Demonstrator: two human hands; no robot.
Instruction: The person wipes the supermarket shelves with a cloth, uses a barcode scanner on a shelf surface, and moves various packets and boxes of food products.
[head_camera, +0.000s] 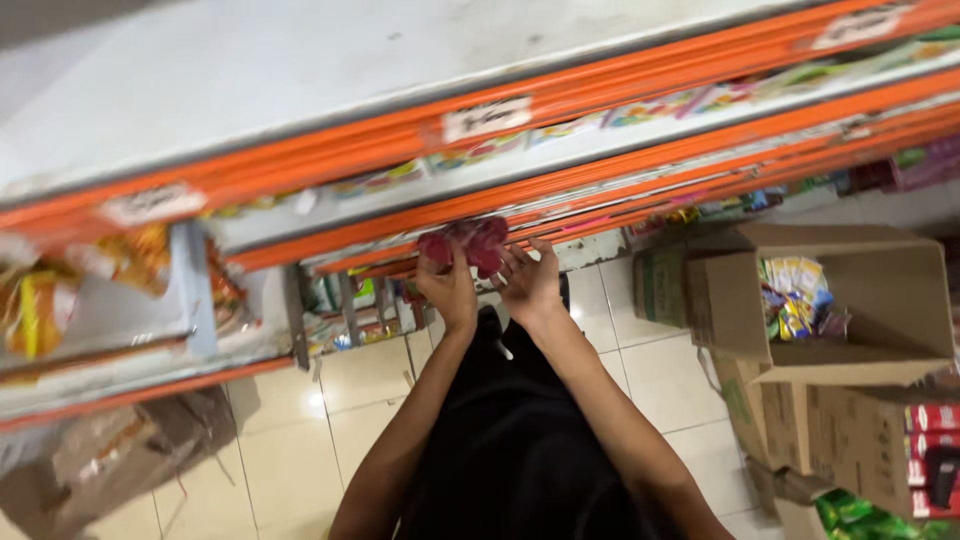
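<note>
Together, left hand (449, 287) and right hand (528, 281) grip a red packet (466, 243) against the orange shelf edge (600, 180); open box (850, 300) right.

your fingertips (452, 258) are hidden behind the red packet (468, 243), whose far end sits under the orange shelf edge (600, 180), so its shape cannot be told. the shelf labels (487, 118) are blurred. goods on the lower shelves (370, 310) are too small to identify. the open cardboard box (880, 300) is cut by the right edge; packets inside (795, 295) are indistinct.
</note>
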